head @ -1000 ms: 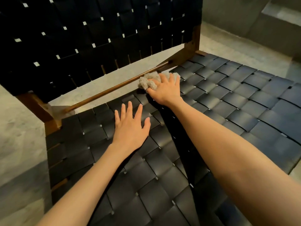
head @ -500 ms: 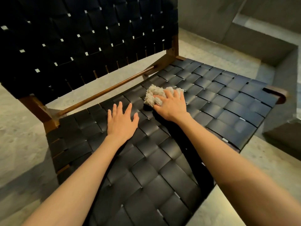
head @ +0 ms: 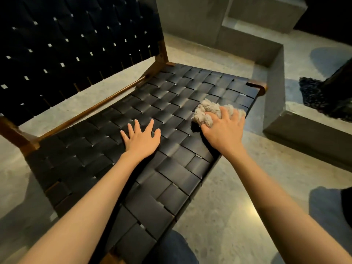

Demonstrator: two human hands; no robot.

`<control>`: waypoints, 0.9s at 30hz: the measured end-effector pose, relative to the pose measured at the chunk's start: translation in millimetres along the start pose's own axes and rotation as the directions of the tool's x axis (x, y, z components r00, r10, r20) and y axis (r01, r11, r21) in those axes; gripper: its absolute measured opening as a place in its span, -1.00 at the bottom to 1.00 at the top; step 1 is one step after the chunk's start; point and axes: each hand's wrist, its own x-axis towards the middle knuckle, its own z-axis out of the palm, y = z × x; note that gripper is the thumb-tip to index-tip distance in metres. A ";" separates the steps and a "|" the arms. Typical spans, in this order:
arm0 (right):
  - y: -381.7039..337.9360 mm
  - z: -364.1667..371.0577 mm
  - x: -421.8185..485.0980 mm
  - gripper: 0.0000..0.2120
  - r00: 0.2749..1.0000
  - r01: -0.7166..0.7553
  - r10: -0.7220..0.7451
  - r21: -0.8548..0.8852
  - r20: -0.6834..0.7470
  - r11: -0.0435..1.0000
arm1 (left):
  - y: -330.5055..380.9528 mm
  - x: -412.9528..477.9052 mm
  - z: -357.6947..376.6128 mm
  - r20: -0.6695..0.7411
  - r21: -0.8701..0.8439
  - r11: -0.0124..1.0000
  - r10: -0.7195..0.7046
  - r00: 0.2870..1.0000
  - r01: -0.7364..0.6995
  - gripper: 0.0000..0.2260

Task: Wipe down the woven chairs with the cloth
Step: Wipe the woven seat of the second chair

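We see the crumpled beige fluffy cloth (head: 206, 113) lying on the black woven-strap seat (head: 171, 103) of the low wooden-framed chair, close to the seat's right edge and toward its front right corner; our right hand (head: 222, 132) lies on top of it, palm down, fingers curled over the bunched fabric and pressing it to the straps, with tufts showing past the fingertips; whether the thumb grips underneath we cannot tell. Our left hand (head: 142, 138) rests flat on the middle of the seat, fingers spread apart, holding nothing, well apart from the cloth. Both forearms are bare and reach in from the lower edge of the view. Behind the seat a slim brown wooden rail (head: 91, 109) runs along its rear edge, and above it stands the black woven backrest (head: 76, 44), small light gaps showing between its straps; a rounded brown wooden corner (head: 258, 86) shows at the far right end of the seat. Beneath the chair lies a pale grey concrete floor (head: 228, 216); to the right rise grey concrete steps (head: 276, 96), and on one of them sits a dark speckled object (head: 312, 92) that we cannot identify.
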 end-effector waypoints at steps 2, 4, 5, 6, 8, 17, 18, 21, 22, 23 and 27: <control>-0.1 1.0 -1.5 -0.52 0.997 -0.070 0.071 0.053 -0.011 0.996 | 1.9 1.8 1.5 0.001 0.014 1.000 0.008 1.000 -0.008 -0.49; -4.1 2.4 6.2 -0.50 0.990 -0.137 0.138 0.091 -0.002 0.986 | 0.8 7.0 2.1 -0.013 0.034 0.999 0.019 1.000 -0.019 -0.48; -5.7 2.6 11.4 -0.49 0.987 -0.161 0.161 0.090 0.010 0.983 | -0.9 8.8 2.3 -0.019 0.039 0.999 0.026 0.999 -0.025 -0.48; -6.3 2.6 17.7 -0.48 0.987 -0.162 0.160 0.070 0.024 0.984 | -2.7 10.7 2.4 -0.025 0.041 0.999 0.032 0.999 -0.031 -0.49; -7.2 6.1 35.4 -0.47 0.996 -0.077 0.076 0.024 0.049 0.997 | -6.0 19.6 2.6 -0.036 0.049 0.998 0.037 0.999 -0.035 -0.49; -78.4 52.9 134.9 -0.46 0.957 0.268 -0.264 -0.023 0.123 0.963 | -14.8 77.5 4.7 -0.104 0.060 0.997 0.045 0.994 -0.039 -0.39; -89.7 58.6 147.0 -0.45 0.952 0.286 -0.282 -0.021 0.122 0.958 | -16.5 84.0 4.4 -0.114 0.055 0.998 0.040 0.993 -0.034 -0.39; -120.2 73.4 183.8 -0.45 0.938 0.329 -0.326 -0.006 0.118 0.944 | -22.2 102.8 3.5 -0.138 0.061 0.997 0.046 0.989 -0.038 -0.40; -128.1 77.2 195.3 -0.44 0.933 0.344 -0.341 -0.005 0.114 0.939 | -23.0 109.6 3.1 -0.144 0.069 0.997 0.055 0.988 -0.045 -0.40; -134.6 80.6 205.8 -0.44 0.928 0.359 -0.357 -0.004 0.107 0.933 | -22.9 116.6 2.5 -0.148 0.081 0.995 0.065 0.987 -0.053 -0.40; -149.5 91.6 238.0 -0.44 0.906 0.419 -0.418 0.001 0.061 0.908 | -15.7 144.0 2.8 -0.164 0.112 0.993 0.063 0.984 -0.045 -0.43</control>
